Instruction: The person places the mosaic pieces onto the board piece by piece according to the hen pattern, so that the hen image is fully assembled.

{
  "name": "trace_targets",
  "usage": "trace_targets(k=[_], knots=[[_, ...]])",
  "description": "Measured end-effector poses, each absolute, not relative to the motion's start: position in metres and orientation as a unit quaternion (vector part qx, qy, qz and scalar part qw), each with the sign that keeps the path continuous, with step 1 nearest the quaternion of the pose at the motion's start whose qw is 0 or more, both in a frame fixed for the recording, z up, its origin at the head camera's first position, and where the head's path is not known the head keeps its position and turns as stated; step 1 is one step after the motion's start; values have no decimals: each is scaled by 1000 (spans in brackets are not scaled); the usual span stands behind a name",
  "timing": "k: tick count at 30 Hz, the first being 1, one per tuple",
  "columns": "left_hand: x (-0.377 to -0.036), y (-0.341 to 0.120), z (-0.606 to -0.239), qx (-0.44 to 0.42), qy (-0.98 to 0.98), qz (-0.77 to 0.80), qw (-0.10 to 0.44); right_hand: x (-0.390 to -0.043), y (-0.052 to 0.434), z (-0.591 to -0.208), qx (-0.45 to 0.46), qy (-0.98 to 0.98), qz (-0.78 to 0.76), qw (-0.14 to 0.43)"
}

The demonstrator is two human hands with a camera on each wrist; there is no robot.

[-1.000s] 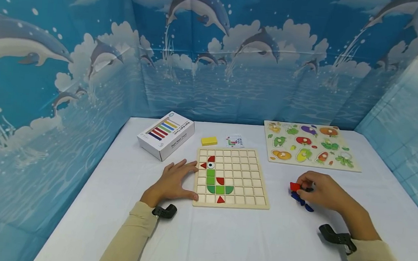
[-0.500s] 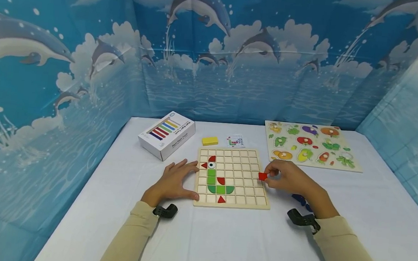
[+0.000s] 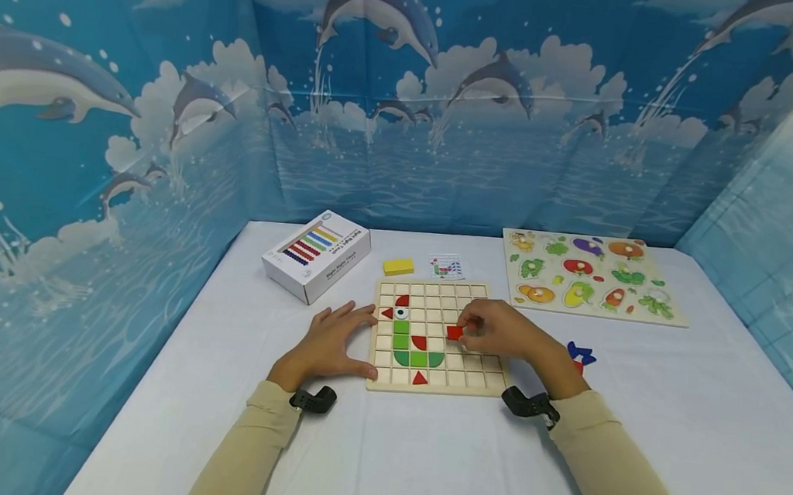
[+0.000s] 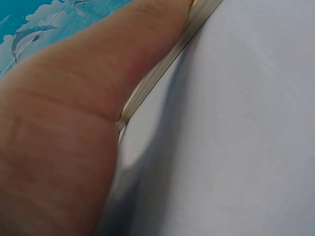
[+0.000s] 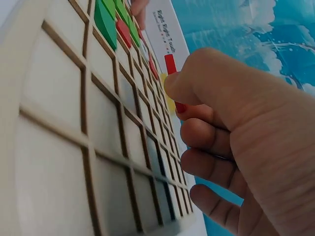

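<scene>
A wooden grid board (image 3: pixel 459 378) lies on the white table, bearing green squares (image 3: pixel 400 335), green quarter-rounds, red pieces and a round eye piece (image 3: pixel 401 313). My left hand (image 3: pixel 322 348) rests along the board's left edge, thumb at the lower corner and fingertips at the upper side. In the left wrist view the thumb (image 4: pixel 133 44) lies against the board's edge. My right hand (image 3: pixel 502 330) pinches a red block (image 3: pixel 454 333) between thumb and index finger, over the right half of the board. The right wrist view shows this red block (image 5: pixel 170 64) edge-on, above the grid cells.
Several blue pieces (image 3: pixel 582 354) and a red one lie to the right of my right forearm. Behind the board are a yellow block (image 3: pixel 398 267) and a pattern card (image 3: pixel 445 266). A white box (image 3: pixel 316 257) stands back left, a vegetable puzzle board (image 3: pixel 590 274) back right.
My right hand has carried the red block leftward from the loose pieces at the right to over the board. The left hand has stayed at the board's edge.
</scene>
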State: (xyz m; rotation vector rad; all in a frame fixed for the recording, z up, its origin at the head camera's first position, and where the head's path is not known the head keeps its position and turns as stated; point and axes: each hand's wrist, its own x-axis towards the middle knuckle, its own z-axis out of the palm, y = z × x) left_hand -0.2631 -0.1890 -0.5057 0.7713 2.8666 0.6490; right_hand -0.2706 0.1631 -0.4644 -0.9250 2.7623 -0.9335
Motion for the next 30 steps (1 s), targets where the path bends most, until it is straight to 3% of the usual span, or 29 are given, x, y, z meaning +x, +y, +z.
trace_targets(k=[10,30], knots=[[-263,-187,-503,256,941,215,55,-273,138,-476,-309,902,-293,72],[-263,-189,-506,257,940,219,50,-274,140,-474,-314,892,-310,97]])
